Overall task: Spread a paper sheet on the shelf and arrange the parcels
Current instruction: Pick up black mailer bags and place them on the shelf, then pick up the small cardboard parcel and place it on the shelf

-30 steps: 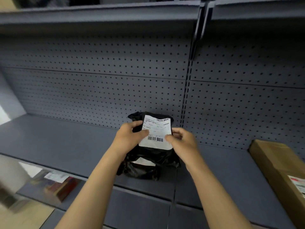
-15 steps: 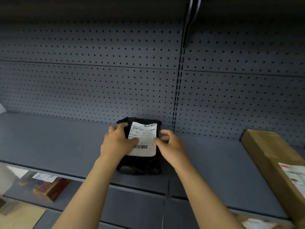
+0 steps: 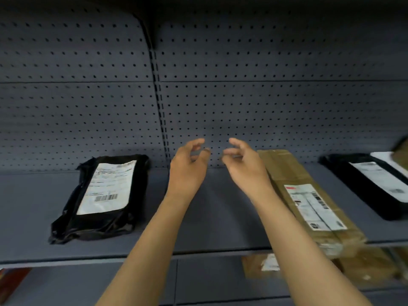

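Observation:
A black plastic parcel (image 3: 72, 219) with a white shipping label lies flat on the grey shelf (image 3: 220, 217), left of centre. A long brown cardboard parcel (image 3: 293, 180) with a label lies to the right, its near end over the shelf's front edge. Another black parcel (image 3: 362, 186) with a white label lies at the far right. My left hand (image 3: 187, 171) and my right hand (image 3: 245, 166) hover side by side above the bare shelf between the black and brown parcels, fingers curled and apart, holding nothing. No paper sheet is visible.
A perforated grey back panel (image 3: 265, 107) rises behind the shelf, with a vertical slotted post (image 3: 160, 107). On the lower shelf, brown parcels (image 3: 260, 266) sit at the right and a red item (image 3: 11, 281) at the far left. A brown object (image 3: 400, 149) shows at the right edge.
Both hands have let go of the black parcel, which now lies flat to the left. The hands have lifted and shifted right; the view has swung right too.

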A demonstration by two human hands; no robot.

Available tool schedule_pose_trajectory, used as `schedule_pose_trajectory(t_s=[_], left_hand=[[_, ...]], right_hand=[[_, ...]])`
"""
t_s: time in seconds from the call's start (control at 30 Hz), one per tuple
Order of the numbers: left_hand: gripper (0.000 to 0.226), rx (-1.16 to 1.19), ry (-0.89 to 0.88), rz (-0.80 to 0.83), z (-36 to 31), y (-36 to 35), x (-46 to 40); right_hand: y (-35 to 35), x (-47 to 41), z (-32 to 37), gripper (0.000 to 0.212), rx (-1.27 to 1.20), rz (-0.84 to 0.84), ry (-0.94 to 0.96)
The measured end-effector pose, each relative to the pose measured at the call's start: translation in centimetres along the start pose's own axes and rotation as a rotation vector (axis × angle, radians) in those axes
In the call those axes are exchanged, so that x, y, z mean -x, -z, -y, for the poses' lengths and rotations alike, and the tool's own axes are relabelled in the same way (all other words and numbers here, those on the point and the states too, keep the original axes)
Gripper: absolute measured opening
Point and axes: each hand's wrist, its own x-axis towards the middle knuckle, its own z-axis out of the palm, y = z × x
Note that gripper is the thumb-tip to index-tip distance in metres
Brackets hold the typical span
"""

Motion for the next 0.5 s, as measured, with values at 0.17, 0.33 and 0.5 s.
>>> schedule_pose_trajectory(t_s=[0.17, 0.33, 0.5], left_hand=[[0.04, 0.065, 0.062, 0.111, -2.6, -7.0, 0.3], [0.052, 0.078, 0.123, 0.216, -4.1, -13.8, 0.4], [0.043, -0.026, 0.159, 0.282, -3.2, -18.6, 1.3]], right_hand=[[7.2, -1.2, -2.7, 0.037, 0.019, -0.096, -0.008], [13.5, -1.6, -5.1, 0.031, 0.128, -0.088, -0.038], [17.8, -2.3, -9.1, 0.04, 0.268, -0.034, -0.147]])
